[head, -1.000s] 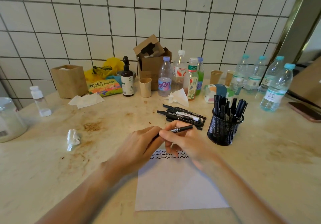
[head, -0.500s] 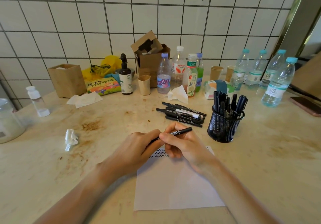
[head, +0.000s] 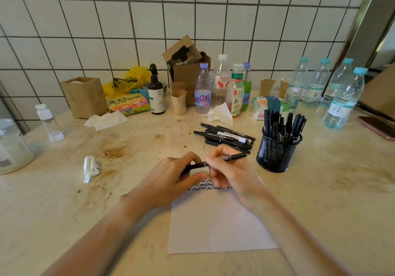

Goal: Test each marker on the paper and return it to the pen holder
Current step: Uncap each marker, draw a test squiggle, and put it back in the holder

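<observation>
Desk (head: 320, 200), beige stone, brown stains at centre-left. Far left: clear jar (head: 11, 147) at the edge, small white-capped bottle (head: 48, 121) beside it. Crumpled tissue (head: 90, 168) lies on the desk near the stains. Wooden box (head: 85, 97) stands against the tiled wall.

Left hand (head: 171, 179): grip pinched, thumb and fingers curled round the left end of a black marker (head: 233, 157); whether that end is a cap or the barrel cannot be told. Hand sits over the top left corner of the paper (head: 218, 222).

Right hand (head: 230, 168): grip closed round the same marker at mid-barrel, its far end pointing up and right toward the pen holder (head: 277, 153). Marker is held in the air just above the paper's top edge, between both hands.

Paper: white sheet, flat on the desk, one row of black wavy test strokes along its top edge, partly covered by the hands.

Loose markers (head: 226, 137): black pile lying on the desk behind the right hand, just left of the pen holder.

Pen holder: black mesh cup, upright, right of the hands, with several black markers standing in it.

Behind: row of bottles and paper cups along the wall.
</observation>
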